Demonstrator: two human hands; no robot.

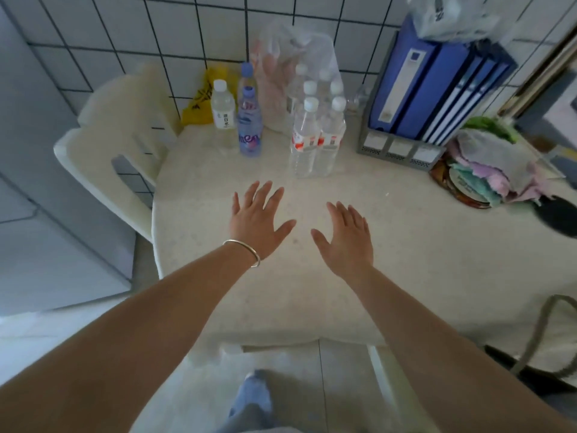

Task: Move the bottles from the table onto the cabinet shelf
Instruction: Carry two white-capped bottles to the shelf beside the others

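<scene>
Forearms: both reach out from the bottom edge over the pale table, with a blue shoe on the floor tiles just below.
Left hand: flat, fingers spread, palm down over the table, holding nothing. Thin silver bangle on that wrist.
Right hand: same deal, fingers straight and relaxed, nothing in it. Can't tell if either palm actually touches the top.
Bottles, left group: white-capped bottle with a white label, right beside a blue-labelled bottle, and a second blue-capped bottle tucked behind that one. All upright near the far left edge.
Bottles, middle group: cluster of clear bottles with white caps and red-and-white labels, upright, packed tight, straight ahead of the hands and apart from them.
Behind the cluster: loose clear plastic wrap, crumpled and standing tall against the tiled wall.
Right of the cluster: grey file rack full of blue binders, a plastic bag on top.
Far right: pile of pastel cloths on a round dish, a dark object past it.
Left side: white plastic chair pushed to the table edge, yellow bag behind it.
In the way: nothing sits between the hands and the nearest bottles.
</scene>
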